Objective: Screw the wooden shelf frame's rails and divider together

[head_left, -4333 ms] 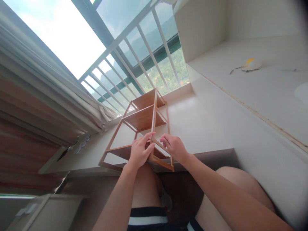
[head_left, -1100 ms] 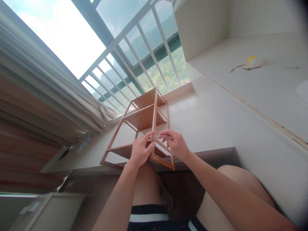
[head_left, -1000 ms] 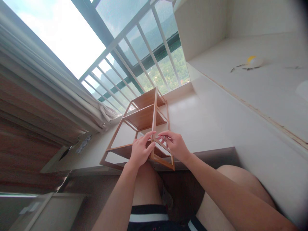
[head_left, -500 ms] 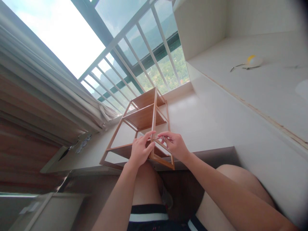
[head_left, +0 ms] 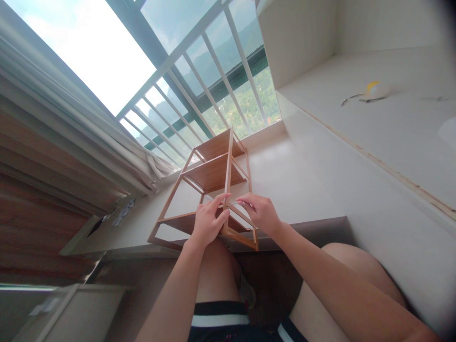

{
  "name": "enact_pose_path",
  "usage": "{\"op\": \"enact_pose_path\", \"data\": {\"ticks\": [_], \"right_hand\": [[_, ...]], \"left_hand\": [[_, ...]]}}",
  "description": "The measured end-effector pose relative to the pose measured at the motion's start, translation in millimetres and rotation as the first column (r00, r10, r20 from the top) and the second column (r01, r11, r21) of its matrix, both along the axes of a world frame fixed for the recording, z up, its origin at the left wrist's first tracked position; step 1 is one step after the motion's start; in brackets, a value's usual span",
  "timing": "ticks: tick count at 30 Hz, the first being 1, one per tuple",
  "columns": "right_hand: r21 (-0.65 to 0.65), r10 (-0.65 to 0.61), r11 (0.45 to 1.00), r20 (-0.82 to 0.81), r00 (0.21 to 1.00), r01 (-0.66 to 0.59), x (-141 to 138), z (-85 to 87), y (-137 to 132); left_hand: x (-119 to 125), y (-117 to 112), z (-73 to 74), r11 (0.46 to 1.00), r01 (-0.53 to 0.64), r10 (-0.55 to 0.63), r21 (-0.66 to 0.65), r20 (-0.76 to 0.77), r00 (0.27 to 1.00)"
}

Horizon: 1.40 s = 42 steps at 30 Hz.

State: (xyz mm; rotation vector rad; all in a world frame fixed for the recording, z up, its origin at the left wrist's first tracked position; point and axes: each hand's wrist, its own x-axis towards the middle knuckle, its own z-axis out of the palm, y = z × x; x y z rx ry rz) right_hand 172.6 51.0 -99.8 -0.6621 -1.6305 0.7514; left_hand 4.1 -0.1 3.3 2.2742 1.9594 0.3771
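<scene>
A small wooden shelf rack (head_left: 207, 172) with several tiers stands tilted in view ahead of me. My left hand (head_left: 208, 221) is closed round its near upright post, thumb and fingers on either side, low on the rack by the bottom shelf. My right hand (head_left: 261, 211) pinches a thin metal hex key (head_left: 233, 204) between thumb and fingertips. The key's far end meets the post right beside my left fingers. Whether its tip sits in a screw head is too small to tell.
To the right, a white ledge (head_left: 399, 123) holds thin metal pieces (head_left: 372, 100) and a yellow-and-clear item (head_left: 374, 88). A railed window (head_left: 213, 71) lies behind the rack, with a curtain (head_left: 81, 109) on the left. My knees flank the rack's near side.
My right hand has shifted slightly, and its fingers have changed position on the hex key, which now shows straighter toward the post. My left hand and the rack stay put.
</scene>
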Motion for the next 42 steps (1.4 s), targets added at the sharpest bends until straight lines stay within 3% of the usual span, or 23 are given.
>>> {"op": "enact_pose_path", "data": {"ticks": [3, 10, 14, 18, 25, 30, 37, 42], "right_hand": [[0.039, -0.018, 0.999, 0.076, 0.997, 0.015, 3.7, 3.1, -0.6], [-0.207, 0.058, 0.977, 0.041, 0.997, -0.049, -2.0, 4.1, -6.7], [-0.149, -0.016, 0.989, 0.076, 0.997, 0.028, -4.1, 5.4, -8.3], [-0.152, -0.013, 0.988, -0.051, 0.999, 0.005, -6.3, 4.6, -7.8], [-0.208, 0.132, 0.96, -0.264, 0.955, -0.19, -4.8, 4.7, -6.1], [-0.185, 0.224, 0.939, -0.304, 0.926, -0.288, -1.7, 6.9, -4.7], [-0.282, 0.179, 0.905, -0.428, 0.886, -0.319, -3.6, 5.5, -2.4], [-0.236, 0.21, 0.924, -0.349, 0.913, -0.302, -2.2, 4.3, -1.9]], "left_hand": [[-0.9, 0.3, -1.1, 1.0, 0.004, -0.004, 0.0, 0.001, 1.0], [-2.7, 0.7, -2.6, 1.0, 0.01, -0.01, 0.007, 0.002, 1.0], [-2.3, 0.7, -1.5, 1.0, 0.013, -0.013, 0.002, 0.009, 1.0], [-2.1, 0.6, -1.7, 1.0, 0.0, 0.0, 0.0, -0.003, 1.0], [-2.7, 0.5, -3.3, 1.0, -0.004, 0.004, -0.002, 0.005, 1.0], [-2.0, 0.5, -2.3, 1.0, 0.001, -0.001, -0.007, 0.005, 1.0], [-1.1, -0.3, -1.5, 1.0, -0.004, 0.004, -0.001, -0.002, 1.0], [-0.7, 0.5, -0.8, 1.0, -0.009, 0.009, -0.008, -0.001, 1.0]]}}
